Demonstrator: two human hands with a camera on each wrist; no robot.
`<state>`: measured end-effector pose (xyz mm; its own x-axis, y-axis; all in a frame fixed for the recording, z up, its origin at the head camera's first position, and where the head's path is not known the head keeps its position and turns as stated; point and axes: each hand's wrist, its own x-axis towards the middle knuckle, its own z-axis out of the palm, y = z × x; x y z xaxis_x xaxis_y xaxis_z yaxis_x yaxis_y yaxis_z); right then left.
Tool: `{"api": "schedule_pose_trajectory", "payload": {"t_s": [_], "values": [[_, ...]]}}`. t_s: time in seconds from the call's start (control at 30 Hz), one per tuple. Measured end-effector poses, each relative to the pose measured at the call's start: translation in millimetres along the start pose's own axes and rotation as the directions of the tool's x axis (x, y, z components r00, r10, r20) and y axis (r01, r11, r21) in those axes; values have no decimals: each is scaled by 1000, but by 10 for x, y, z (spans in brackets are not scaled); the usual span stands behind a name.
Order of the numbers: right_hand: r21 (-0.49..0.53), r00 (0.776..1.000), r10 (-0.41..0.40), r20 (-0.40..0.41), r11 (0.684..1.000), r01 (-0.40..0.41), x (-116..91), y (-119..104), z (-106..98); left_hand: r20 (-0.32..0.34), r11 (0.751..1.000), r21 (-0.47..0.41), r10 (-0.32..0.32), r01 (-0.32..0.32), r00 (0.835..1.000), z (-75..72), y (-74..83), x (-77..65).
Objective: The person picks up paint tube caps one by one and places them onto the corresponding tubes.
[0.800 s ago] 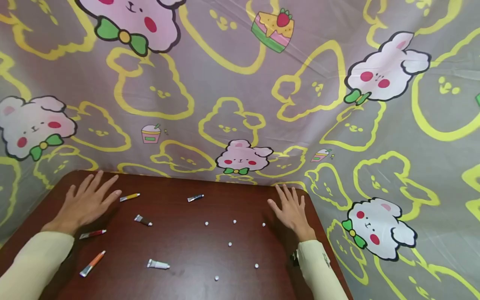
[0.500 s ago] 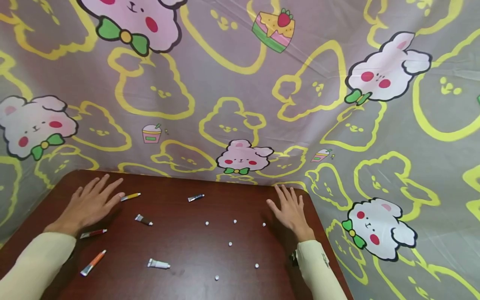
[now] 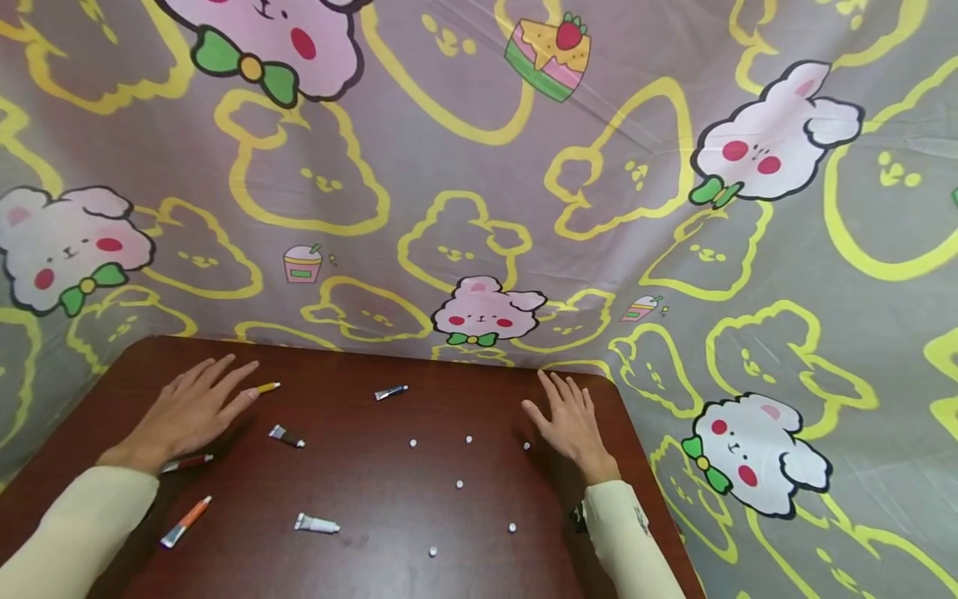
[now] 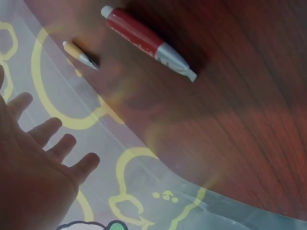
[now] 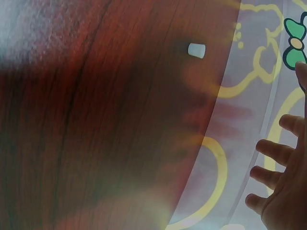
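My left hand [image 3: 187, 416] hovers with spread fingers over the left side of the table, holding nothing. In the head view it partly covers a yellow paint tube [image 3: 268, 388] and a red paint tube [image 3: 189, 462]. The left wrist view shows the red tube [image 4: 144, 40] whole, with a white tip. Nearer lies an orange tube [image 3: 187, 522]; a dark brown tube [image 3: 288, 436] lies right of the hand. On the right, my right hand [image 3: 572, 424] has its fingers extended and holds nothing. Closest to it is a small white cap [image 3: 526, 446], left of the palm.
A dark blue tube [image 3: 392, 393] lies towards the back, a white tube [image 3: 317, 523] nearer the front. Several more white caps, one of them a cap [image 3: 460, 484] near the middle, are scattered on the brown table [image 3: 359, 482]. A patterned curtain [image 3: 479, 241] borders the table's far edge.
My left hand has shifted to the right and now hides part of the yellow tube. My right hand has drifted slightly left. The tubes and caps have stayed in place.
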<state>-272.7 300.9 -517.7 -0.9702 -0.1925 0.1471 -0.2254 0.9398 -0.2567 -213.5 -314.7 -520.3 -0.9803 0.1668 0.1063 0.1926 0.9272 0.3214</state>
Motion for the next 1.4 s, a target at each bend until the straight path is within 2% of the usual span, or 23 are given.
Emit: {"api": "schedule_pose_trajectory", "payload": {"t_s": [0.23, 0.47, 0.67, 0.8, 1.03, 1.23, 1.4], "values": [[9, 1000, -4, 10, 1000, 4, -37, -39, 13, -4, 1000, 2, 28, -28, 1000, 14, 62, 5], [14, 997, -63, -39, 998, 64, -68, -106, 60, -3, 998, 2, 63, -63, 998, 49, 120, -18], [9, 996, -78, -49, 997, 78, -76, -152, 87, -9, 995, -17, 101, -101, 995, 70, 191, -43], [7, 995, -92, -42, 996, 92, -82, -169, 112, -11, 993, -12, 115, -115, 993, 81, 240, -54], [22, 995, -97, -14, 995, 97, -115, -220, 135, 13, 993, -52, 108, -107, 994, 99, 311, -58], [37, 994, -112, 6, 993, 112, -128, -281, 166, -20, 989, -61, 136, -137, 991, 123, 340, -59], [50, 994, -112, 12, 993, 111, -142, -339, 190, -16, 985, -66, 157, -158, 987, 150, 368, -58]]}}
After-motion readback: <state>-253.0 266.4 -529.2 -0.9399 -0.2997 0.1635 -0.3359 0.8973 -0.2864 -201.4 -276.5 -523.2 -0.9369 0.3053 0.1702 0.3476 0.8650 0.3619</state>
